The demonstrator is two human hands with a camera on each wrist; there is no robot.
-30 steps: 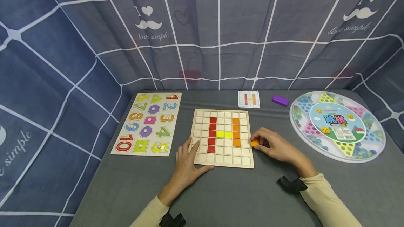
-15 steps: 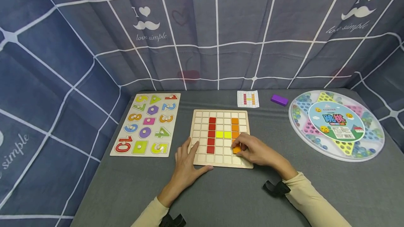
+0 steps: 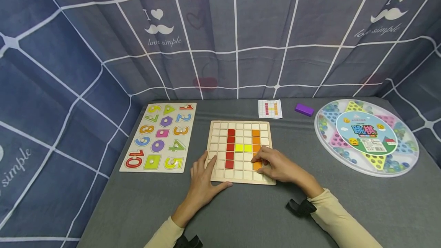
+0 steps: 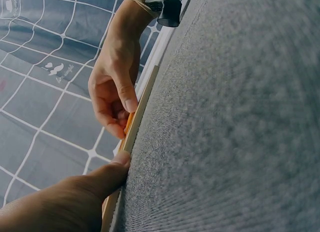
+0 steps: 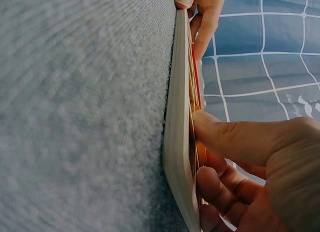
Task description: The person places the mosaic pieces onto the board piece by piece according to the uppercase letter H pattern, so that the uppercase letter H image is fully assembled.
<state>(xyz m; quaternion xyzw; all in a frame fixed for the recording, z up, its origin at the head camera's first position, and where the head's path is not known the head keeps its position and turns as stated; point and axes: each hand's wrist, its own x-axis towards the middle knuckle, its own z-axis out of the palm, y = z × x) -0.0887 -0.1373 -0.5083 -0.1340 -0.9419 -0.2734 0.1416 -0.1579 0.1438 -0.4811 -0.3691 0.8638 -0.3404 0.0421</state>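
Note:
A square wooden grid board (image 3: 237,173) lies flat on the table. It bears a column of red squares (image 3: 229,147), a pair of yellow squares (image 3: 247,147) and an orange column partly covered by fingers. My left hand (image 3: 202,185) rests at the board's lower left corner, fingers along the left side and thumb on the front edge. My right hand (image 3: 282,167) pinches an orange block (image 3: 257,166) at the lower end of the orange column. In the right wrist view, the orange block (image 5: 201,152) sits low against the board, between thumb and fingers.
A small pattern card (image 3: 270,109) lies behind the board, with a purple block (image 3: 304,110) to its right. On the left is a number-and-shape puzzle board (image 3: 158,137). A round Chinese checkers set (image 3: 366,137) lies at the right. Grid-patterned curtains enclose the table.
My right hand has carried the orange block leftward from beside the board's right edge to the bottom of the orange column. The left hand has stayed at the board's corner.

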